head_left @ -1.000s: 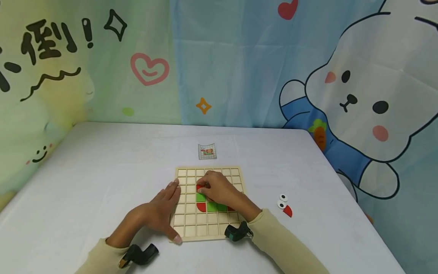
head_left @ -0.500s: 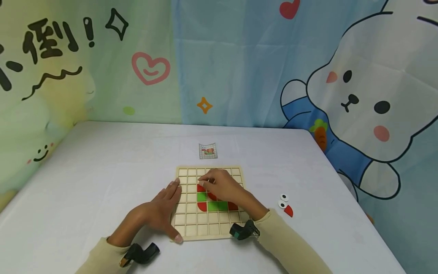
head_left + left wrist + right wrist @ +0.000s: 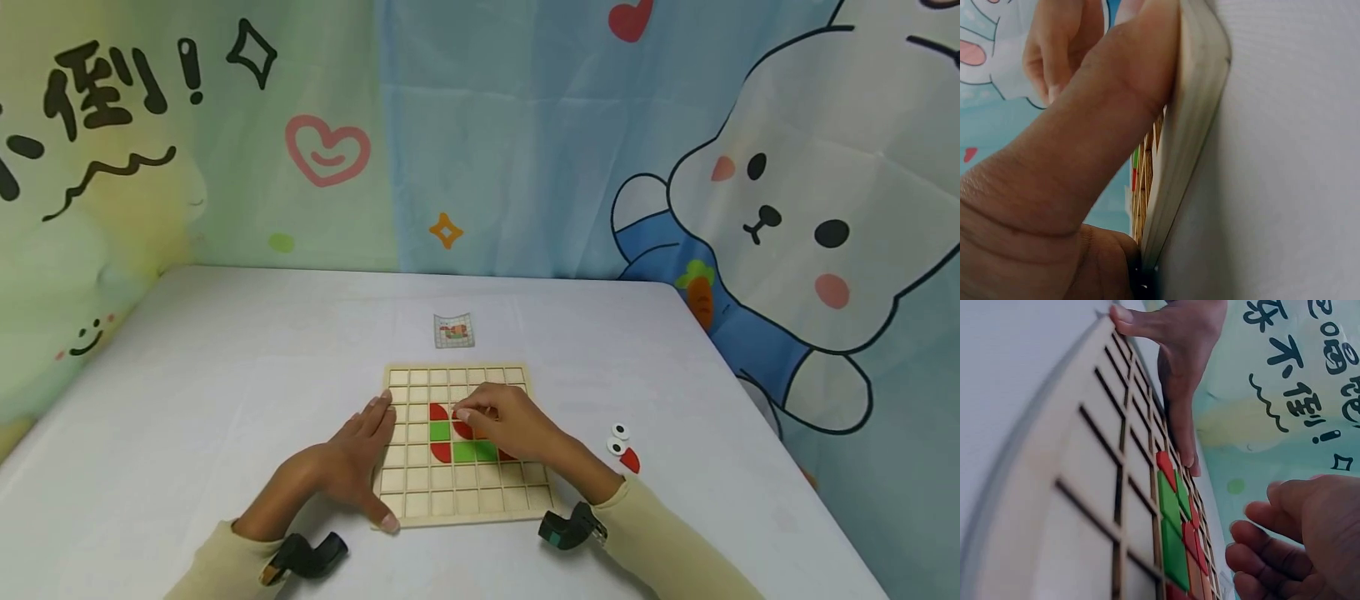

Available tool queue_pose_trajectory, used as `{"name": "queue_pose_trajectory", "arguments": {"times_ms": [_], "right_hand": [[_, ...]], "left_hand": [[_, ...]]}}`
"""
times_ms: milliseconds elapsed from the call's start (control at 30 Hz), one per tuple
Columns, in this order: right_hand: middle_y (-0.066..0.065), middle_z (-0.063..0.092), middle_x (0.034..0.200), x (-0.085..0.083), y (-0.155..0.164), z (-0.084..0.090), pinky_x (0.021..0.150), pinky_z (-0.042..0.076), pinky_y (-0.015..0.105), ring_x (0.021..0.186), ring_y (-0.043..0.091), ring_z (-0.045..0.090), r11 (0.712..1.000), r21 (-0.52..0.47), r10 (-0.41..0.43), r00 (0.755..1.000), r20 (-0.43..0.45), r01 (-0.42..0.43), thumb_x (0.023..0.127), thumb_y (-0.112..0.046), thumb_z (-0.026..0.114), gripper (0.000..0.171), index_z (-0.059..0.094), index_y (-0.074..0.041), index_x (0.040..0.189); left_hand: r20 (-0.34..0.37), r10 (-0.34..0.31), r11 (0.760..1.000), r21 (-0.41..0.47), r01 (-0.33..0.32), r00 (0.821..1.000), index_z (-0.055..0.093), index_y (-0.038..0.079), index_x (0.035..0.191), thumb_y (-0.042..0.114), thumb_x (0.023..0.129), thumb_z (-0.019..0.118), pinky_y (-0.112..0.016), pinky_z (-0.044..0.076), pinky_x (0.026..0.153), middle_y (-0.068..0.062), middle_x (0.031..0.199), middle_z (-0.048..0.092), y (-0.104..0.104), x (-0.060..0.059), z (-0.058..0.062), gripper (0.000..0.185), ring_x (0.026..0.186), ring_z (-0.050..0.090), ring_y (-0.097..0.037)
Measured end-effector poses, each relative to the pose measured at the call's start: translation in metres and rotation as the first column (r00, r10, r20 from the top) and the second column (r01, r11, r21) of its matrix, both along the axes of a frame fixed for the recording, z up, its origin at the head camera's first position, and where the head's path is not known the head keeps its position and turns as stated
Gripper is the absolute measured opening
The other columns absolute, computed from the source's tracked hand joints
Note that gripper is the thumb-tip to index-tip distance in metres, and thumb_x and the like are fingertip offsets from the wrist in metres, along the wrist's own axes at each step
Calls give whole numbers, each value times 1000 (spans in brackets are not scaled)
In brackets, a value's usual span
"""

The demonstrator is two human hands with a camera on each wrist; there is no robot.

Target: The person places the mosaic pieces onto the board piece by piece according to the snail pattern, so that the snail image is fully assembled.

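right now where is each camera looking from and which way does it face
Head: above, facing forward and down at the grid board on the table; both hands and sleeves show.
Left wrist: at table level beside the board's edge; the left hand fills it.
Right wrist: low over the board, facing the far left hand; right hand's fingers show.
All share the board.

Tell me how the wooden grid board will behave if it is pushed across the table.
The wooden grid board looks thin and flat, so it would probably slide rather than tip. The left hand braces its edge, suggesting it shifts easily on the smooth tablecloth. It seems stiff and fairly light; the red and green tiles should stay in their cells.
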State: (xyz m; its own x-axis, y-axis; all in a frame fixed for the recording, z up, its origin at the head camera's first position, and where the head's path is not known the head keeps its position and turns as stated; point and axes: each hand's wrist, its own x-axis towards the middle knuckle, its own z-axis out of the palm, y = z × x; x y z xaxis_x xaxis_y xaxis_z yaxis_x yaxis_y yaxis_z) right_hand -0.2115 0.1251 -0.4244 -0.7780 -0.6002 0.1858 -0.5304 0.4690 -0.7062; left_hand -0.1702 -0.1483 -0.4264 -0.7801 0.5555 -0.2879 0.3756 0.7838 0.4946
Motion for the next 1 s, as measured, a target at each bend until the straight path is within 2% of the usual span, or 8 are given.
{"name": "queue_pose_trajectory", "arguments": {"times_ms": [200, 500, 767, 900, 1000], "right_hand": [[-5, 64, 92, 10, 16, 1, 68, 49, 27, 79, 11, 55, 999, -13, -42, 999, -27, 41, 95, -12, 64, 19, 74, -3, 108], [-5, 67, 102, 23, 44, 2, 87, 51, 36, 99, 14, 61, 991, 27, -132, 991, 18, 131, 93, -9, 66, 19, 74, -7, 110], [-3, 67, 104, 30, 74, 4, 77, 52, 32, 91, 14, 61, 990, 33, -132, 991, -32, 134, 92, -3, 65, 20, 74, -5, 110], [-5, 67, 101, 34, 88, 0, 78, 52, 30, 94, 14, 62, 990, 55, -126, 992, -25, 128, 90, 1, 65, 22, 74, -5, 110], [-5, 67, 100, 39, 97, -3, 75, 52, 28, 91, 11, 62, 989, 73, -129, 992, -15, 129, 89, 3, 66, 24, 74, -5, 110]], "left_hand": [[0, 4, 1000, -3, -4, 1000, 7, -8, 152, 61, 54, 88, -52, 9, 115, -23, 159, -7, 0, -1, 1, 145, 146, -4, -38], [-9, -16, 1000, 2, 16, 1000, 7, -9, 152, 63, 53, 87, -52, 8, 115, -24, 159, -7, -1, -2, -3, 146, 146, -5, -38], [-12, -6, 1000, 2, 6, 1000, 7, -7, 152, 65, 53, 86, -51, 9, 115, -22, 160, -6, -1, -1, -2, 146, 146, -4, -36], [-11, 1, 1000, 0, -1, 1000, 7, -7, 152, 64, 54, 86, -50, 9, 116, -22, 160, -7, -1, -1, -1, 145, 146, -4, -35], [-10, -1, 1000, 3, 1, 1000, 8, -8, 152, 64, 54, 86, -50, 9, 115, -23, 159, -6, -2, 0, -2, 145, 146, -4, -36]]}}
